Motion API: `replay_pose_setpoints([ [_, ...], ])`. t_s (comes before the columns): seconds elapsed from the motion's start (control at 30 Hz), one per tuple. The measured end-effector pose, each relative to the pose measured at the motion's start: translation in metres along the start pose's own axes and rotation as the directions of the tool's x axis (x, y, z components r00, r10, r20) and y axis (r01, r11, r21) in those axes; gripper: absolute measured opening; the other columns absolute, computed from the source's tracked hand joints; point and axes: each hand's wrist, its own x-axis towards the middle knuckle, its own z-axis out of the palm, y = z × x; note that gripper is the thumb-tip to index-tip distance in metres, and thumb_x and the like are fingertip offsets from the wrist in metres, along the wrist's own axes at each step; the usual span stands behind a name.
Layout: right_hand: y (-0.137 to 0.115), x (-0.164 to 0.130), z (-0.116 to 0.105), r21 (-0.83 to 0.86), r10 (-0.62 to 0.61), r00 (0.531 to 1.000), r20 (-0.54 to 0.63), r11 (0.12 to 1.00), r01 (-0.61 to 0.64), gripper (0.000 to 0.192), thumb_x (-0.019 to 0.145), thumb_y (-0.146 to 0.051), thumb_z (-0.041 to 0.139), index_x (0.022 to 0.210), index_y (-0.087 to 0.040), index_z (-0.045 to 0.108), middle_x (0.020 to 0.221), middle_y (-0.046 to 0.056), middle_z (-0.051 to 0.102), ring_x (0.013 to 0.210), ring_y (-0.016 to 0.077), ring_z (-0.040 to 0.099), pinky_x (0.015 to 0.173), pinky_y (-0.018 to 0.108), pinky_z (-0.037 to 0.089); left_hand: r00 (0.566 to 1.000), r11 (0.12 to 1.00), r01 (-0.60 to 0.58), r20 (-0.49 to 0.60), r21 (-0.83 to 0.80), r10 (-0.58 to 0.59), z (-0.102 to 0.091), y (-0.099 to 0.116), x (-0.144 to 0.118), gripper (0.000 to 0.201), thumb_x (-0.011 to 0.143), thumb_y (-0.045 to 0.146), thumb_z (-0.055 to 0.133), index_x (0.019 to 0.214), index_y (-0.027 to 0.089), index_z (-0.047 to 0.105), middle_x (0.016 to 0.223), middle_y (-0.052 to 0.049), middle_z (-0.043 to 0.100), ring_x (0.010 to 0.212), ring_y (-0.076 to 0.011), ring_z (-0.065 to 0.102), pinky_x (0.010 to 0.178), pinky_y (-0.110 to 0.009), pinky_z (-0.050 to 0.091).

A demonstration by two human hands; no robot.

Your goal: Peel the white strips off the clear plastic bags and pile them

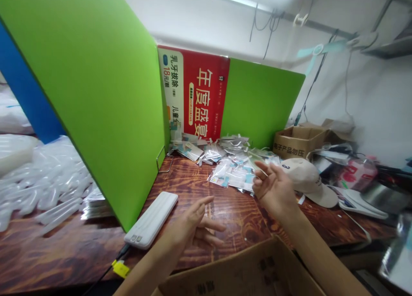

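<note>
Over the wooden desk (193, 188) your left hand (196, 223) hangs empty, fingers spread. Your right hand (273, 186) is open too, palm up — right beside the pile of little plastic packets (231, 167). Swing wide and you might knock the packets or the cap (305, 178). What's inside the packets is too blurry to tell.

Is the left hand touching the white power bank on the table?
Apart. In the head view, bare wooden table shows between the left hand and the white power bank, which lies off to its left beside the green divider.
</note>
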Motion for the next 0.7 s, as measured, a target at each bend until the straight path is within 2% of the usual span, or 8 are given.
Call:
replay_pose_setpoints([
  [0.07,0.014,0.021,0.007,-0.217,0.036,0.999,0.005,0.976,-0.034,0.036,0.089,-0.051,0.049,0.100,-0.019,0.063,0.084,0.004,0.065,0.071,0.0154,0.062,0.068,0.028,0.052,1.000,1.000,0.001,-0.026,0.030,0.000,0.000,-0.002,0.003,0.109,0.063,0.077,0.068,0.145,0.017,0.028,0.084,-0.010,0.078,0.065,-0.0248,0.074,0.055,-0.030,0.053],
  [0.13,0.031,0.041,0.015,-0.413,0.088,0.996,0.027,0.908,-0.069,0.025,0.089,-0.039,0.059,0.098,-0.016,0.063,0.092,0.007,0.066,0.084,0.0190,0.064,0.078,0.034,0.052,0.999,0.998,-0.012,-0.030,0.058,0.013,0.000,-0.002,0.003,0.104,0.065,0.076,0.067,0.143,0.018,0.032,0.087,-0.010,0.078,0.067,-0.0234,0.074,0.058,-0.030,0.054],
  [0.23,0.057,0.067,0.032,-0.696,0.156,0.988,0.021,0.712,-0.098,0.024,0.089,-0.032,0.067,0.105,-0.014,0.063,0.109,0.008,0.064,0.102,0.0239,0.061,0.091,0.045,0.048,0.999,0.993,-0.035,-0.018,0.116,0.037,0.001,-0.002,0.002,0.097,0.068,0.075,0.065,0.141,0.018,0.035,0.090,-0.009,0.077,0.071,-0.0223,0.074,0.062,-0.029,0.053],
  [0.3,0.072,0.078,0.044,-0.820,0.176,0.984,-0.012,0.562,-0.110,0.031,0.091,-0.034,0.065,0.115,-0.015,0.061,0.123,0.009,0.058,0.113,0.0269,0.056,0.097,0.051,0.045,0.999,0.986,-0.025,-0.035,0.165,0.031,0.002,-0.002,0.002,0.103,0.063,0.079,0.065,0.140,0.017,0.036,0.089,-0.009,0.076,0.071,-0.0225,0.074,0.061,-0.029,0.053],
  [0.4,0.090,0.091,0.058,-0.924,0.185,0.982,-0.048,0.366,-0.114,0.039,0.093,-0.036,0.063,0.126,-0.017,0.055,0.134,0.011,0.051,0.120,0.0297,0.051,0.100,0.054,0.043,0.997,0.975,0.002,-0.074,0.221,0.014,0.003,-0.003,0.004,0.114,0.057,0.085,0.062,0.141,0.015,0.034,0.088,-0.010,0.075,0.070,-0.0225,0.073,0.062,-0.030,0.052],
  [0.53,0.102,0.105,0.066,-0.978,0.225,0.971,-0.076,0.173,-0.117,0.036,0.094,-0.034,0.061,0.126,-0.018,0.055,0.132,0.011,0.053,0.116,0.0278,0.055,0.096,0.051,0.047,0.993,0.960,-0.029,-0.099,0.277,0.058,0.000,0.000,0.004,0.111,0.062,0.085,0.057,0.142,0.013,0.033,0.092,-0.012,0.073,0.073,-0.0223,0.071,0.065,-0.031,0.051],
  [0.6,0.104,0.109,0.064,-0.988,0.244,0.967,-0.068,0.117,-0.099,0.033,0.095,-0.033,0.061,0.124,-0.018,0.057,0.129,0.010,0.055,0.111,0.0259,0.057,0.094,0.049,0.049,0.991,0.952,-0.043,-0.110,0.302,0.080,-0.002,0.002,0.003,0.105,0.067,0.082,0.056,0.142,0.013,0.033,0.095,-0.013,0.072,0.074,-0.0220,0.070,0.067,-0.032,0.051],
  [0.7,0.098,0.111,0.057,-0.995,0.236,0.972,-0.022,0.094,-0.046,0.029,0.095,-0.032,0.060,0.120,-0.016,0.059,0.122,0.009,0.059,0.106,0.0239,0.060,0.089,0.045,0.052,0.982,0.937,-0.053,-0.154,0.344,0.112,-0.005,0.006,0.001,0.095,0.074,0.077,0.053,0.141,0.012,0.035,0.097,-0.014,0.072,0.076,-0.0222,0.070,0.068,-0.032,0.050],
])
